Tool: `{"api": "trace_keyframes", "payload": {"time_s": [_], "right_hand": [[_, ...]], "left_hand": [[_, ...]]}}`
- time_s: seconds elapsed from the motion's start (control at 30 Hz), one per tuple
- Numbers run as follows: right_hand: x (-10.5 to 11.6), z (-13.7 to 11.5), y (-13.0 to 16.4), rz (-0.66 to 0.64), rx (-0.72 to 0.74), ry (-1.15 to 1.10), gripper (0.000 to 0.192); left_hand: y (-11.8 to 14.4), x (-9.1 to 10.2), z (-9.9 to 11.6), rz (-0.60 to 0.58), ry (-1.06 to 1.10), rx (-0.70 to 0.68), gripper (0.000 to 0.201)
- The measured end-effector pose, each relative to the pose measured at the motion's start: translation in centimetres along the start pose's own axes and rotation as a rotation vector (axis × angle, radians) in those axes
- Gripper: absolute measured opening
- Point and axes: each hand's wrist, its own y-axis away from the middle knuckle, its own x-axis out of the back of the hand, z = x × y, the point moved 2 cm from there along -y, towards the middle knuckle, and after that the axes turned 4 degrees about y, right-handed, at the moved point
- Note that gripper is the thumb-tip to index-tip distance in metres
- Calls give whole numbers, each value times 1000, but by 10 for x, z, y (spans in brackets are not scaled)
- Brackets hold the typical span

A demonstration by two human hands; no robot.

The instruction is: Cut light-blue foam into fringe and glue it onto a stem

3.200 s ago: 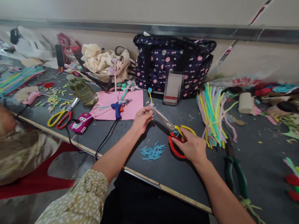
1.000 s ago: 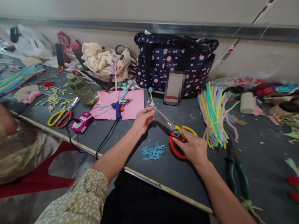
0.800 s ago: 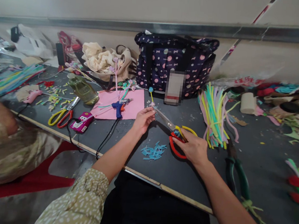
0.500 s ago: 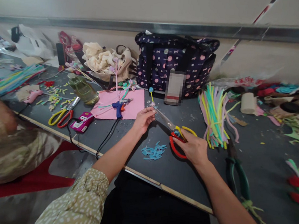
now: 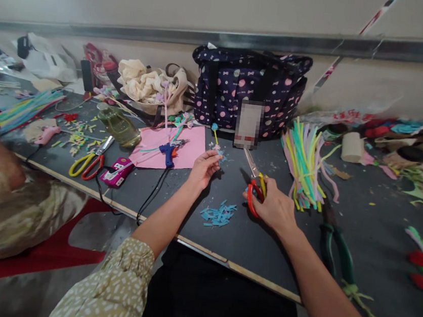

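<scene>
Red-and-yellow-handled steel scissors (image 5: 258, 179) sit in the right hand (image 5: 277, 205), its fingers wrapped around the loops, the blades aimed at the far edge of the dark grey tabletop (image 5: 257, 255) and well apart from the left hand (image 5: 204, 169). There the thumb and forefinger are pressed together, with pale blue bits showing right at their tips; whether they pinch one or merely pass in front of it, I cannot tell. Judging by the loose heap of short, narrow blue snippets (image 5: 218, 214) near the tabletop's front edge, between the forearms, a fair amount of cutting is done; whether any blue length is left uncut does not show. Toward the far edge, a blue ball-shaped bloom on a yellow stem (image 5: 215, 128) lies just beyond the left fingertips. To the right, a tied bundle of long, fuzzy yellow, green and lilac stems (image 5: 304, 164) looks uncut, and beside it, nearer the front edge, rest dark green-handled pliers (image 5: 333, 243).
</scene>
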Motion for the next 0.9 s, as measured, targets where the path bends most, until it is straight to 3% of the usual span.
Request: {"api": "trace_keyframes", "payload": {"time_s": [0.17,0.3,0.43,0.57,0.77,0.9], "right_hand": [[1,5,-1,-44,-27,11,67],[6,3,-3,-35,36,3,63],[5,2,-3,-56,65,5,65],[-1,8,-3,-104,22,47,54],[-7,17,-1,-23,68,81,53],[-8,18,0,20,102,96,53]], "left_hand": [[0,0,1,-10,0,5,32],[-1,1,0,-11,11,4,32],[-3,4,0,17,11,7,29],[-3,5,1,69,15,22,28],[-4,5,1,73,-1,13,30],[-1,2,3,22,-91,-117,27]]}}
